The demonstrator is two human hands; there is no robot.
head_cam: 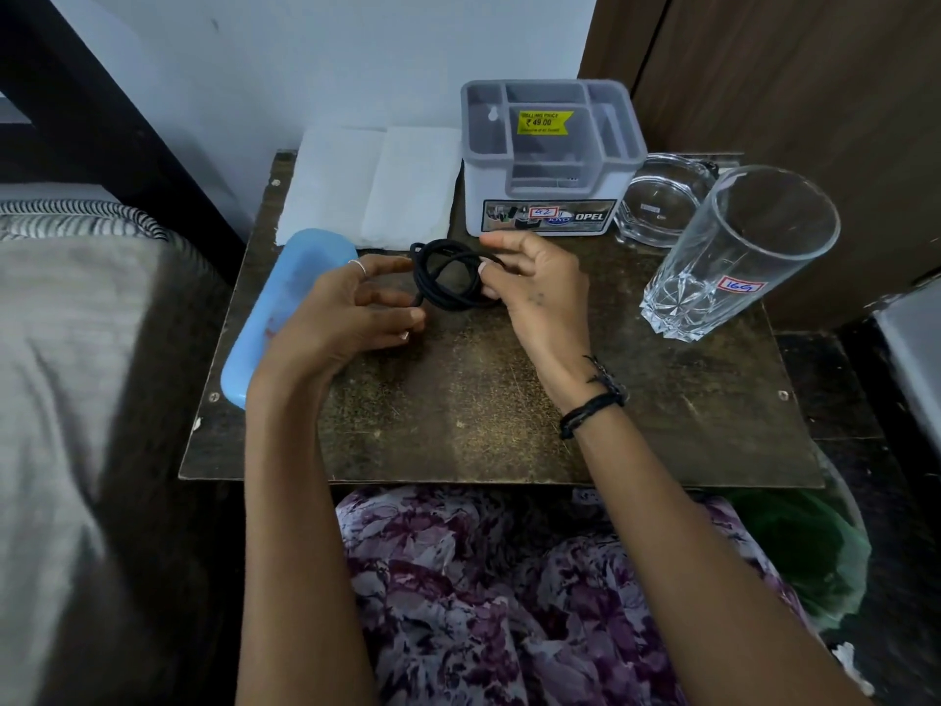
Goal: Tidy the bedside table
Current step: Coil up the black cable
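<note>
A coiled black cable (448, 277) is held just above the dark bedside table (509, 415), near its middle. My left hand (351, 313) pinches the coil's left side with curled fingers, and my right hand (534, 287) pinches its right side between thumb and fingers. A grey and white compartment organizer (550, 160) stands right behind the cable. A blue case (285, 308) lies along the table's left edge, partly hidden by my left hand.
Folded white cloths (371, 186) lie at the back left. A glass bowl (662, 196) and a tall glass tumbler (738, 252) stand at the right. The bed (76, 374) borders the table's left side; a wooden door (789, 94) stands behind right.
</note>
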